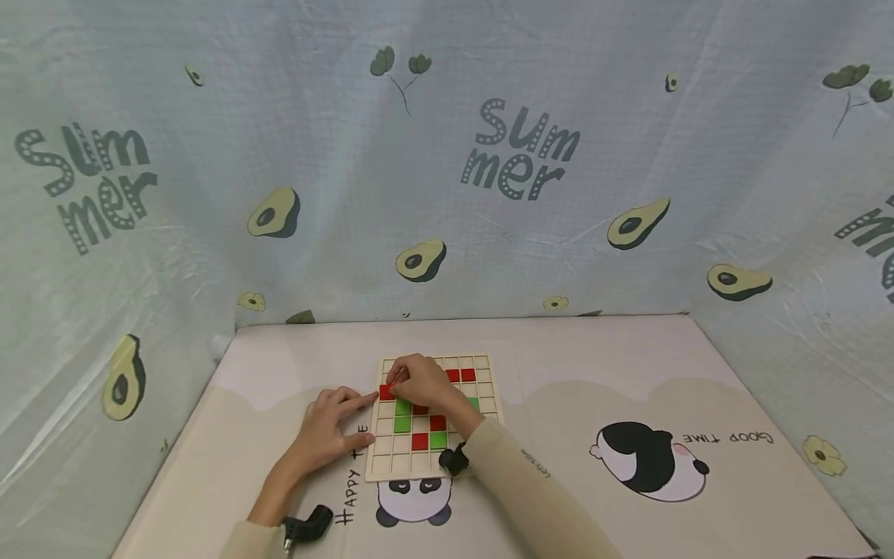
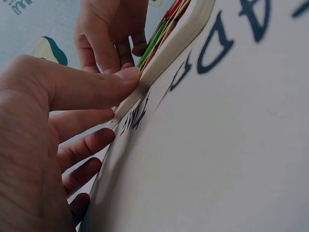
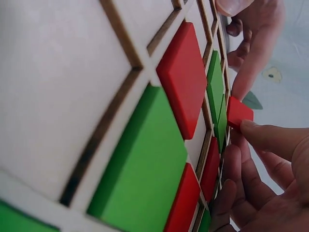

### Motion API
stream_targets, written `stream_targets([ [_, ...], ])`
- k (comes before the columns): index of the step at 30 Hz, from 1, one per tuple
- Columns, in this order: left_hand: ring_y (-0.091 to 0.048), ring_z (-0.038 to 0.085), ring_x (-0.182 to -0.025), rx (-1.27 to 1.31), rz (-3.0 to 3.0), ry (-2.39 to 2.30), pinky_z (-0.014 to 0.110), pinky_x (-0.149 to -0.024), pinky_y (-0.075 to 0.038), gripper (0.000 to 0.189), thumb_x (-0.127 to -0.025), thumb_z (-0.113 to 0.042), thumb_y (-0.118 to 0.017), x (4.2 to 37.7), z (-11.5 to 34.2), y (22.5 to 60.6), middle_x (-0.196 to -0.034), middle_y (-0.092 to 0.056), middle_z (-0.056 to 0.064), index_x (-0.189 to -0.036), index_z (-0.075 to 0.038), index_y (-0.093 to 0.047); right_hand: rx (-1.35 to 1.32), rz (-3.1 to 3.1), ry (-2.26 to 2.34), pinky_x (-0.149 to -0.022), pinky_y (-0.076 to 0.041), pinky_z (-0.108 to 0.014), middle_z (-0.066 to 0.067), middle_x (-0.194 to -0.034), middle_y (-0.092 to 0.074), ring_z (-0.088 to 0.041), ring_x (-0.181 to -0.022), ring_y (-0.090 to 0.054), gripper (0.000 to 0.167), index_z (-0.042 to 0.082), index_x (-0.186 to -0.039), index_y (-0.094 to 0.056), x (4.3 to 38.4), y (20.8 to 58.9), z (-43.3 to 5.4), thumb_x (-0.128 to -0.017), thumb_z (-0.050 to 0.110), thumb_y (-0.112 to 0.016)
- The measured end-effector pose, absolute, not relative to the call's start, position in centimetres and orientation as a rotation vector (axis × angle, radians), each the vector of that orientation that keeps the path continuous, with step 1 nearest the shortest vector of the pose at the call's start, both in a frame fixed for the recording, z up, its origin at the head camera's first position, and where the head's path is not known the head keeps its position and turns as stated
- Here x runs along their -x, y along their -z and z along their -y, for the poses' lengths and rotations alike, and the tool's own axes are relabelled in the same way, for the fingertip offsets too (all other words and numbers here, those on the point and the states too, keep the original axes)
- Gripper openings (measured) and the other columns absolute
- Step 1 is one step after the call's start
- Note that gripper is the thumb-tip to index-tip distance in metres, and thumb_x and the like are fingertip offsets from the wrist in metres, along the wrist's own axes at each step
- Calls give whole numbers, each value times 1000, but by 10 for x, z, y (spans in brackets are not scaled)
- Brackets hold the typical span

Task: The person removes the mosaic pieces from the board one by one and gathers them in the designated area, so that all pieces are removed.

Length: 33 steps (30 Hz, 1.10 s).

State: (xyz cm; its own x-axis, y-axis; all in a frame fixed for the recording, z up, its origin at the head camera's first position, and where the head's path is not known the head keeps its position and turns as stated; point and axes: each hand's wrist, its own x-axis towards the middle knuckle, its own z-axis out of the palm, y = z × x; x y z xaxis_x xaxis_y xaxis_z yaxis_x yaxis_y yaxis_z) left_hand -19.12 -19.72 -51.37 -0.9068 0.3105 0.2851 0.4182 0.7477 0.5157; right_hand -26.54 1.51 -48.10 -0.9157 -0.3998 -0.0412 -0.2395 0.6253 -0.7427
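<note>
A wooden grid board lies on the table with red and green square tiles set in several of its cells. My right hand is over the board's upper left part. Between its thumb and fingers it pinches a red square tile, which stands tilted at the left column in the right wrist view. My left hand rests beside the board, fingers spread and mostly straight. Its thumb touches the board's side edge. Closer to the right wrist camera are a green tile and another red tile.
The tablecloth carries printed drawings, with a panda below the board and a black-and-white animal to the right. A patterned curtain hangs behind and at both sides. Black devices are on the wrists.
</note>
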Motion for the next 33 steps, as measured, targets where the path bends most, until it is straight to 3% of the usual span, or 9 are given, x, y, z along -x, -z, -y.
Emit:
stream_targets([
  [8,-44,14,-97,571,2771,914,40,-86,-34,60,-78,-34,-83,196,194,512,-102,-61,-5,-133,-12,-71,575,-2561,1299,-67,-48,-23,2,-88,-70,-10,-77,-57,6,13,-97,-76,266,478,-25,-94,10,-72],
  [12,-40,10,-93,559,2805,899,35,-82,-31,63,-79,-39,-82,197,194,511,-100,-58,-8,-135,-15,-70,553,-2539,1319,-73,-49,-24,2,-90,-70,-11,-81,-59,6,14,-98,-76,265,473,-30,-95,11,-73],
  [17,-42,10,-95,556,2823,893,35,-81,-31,66,-79,-46,-81,197,194,511,-100,-58,-9,-137,-16,-69,556,-2559,1319,-78,-50,-27,2,-92,-71,-12,-84,-60,6,15,-99,-76,264,470,-38,-95,12,-73],
  [33,-43,10,-96,516,2816,899,36,-83,-32,69,-78,-47,-82,193,191,515,-101,-57,-9,-137,-16,-69,671,-2608,1311,-81,-51,-31,2,-93,-71,-14,-85,-61,8,15,-99,-75,260,457,-98,-96,10,-70],
])
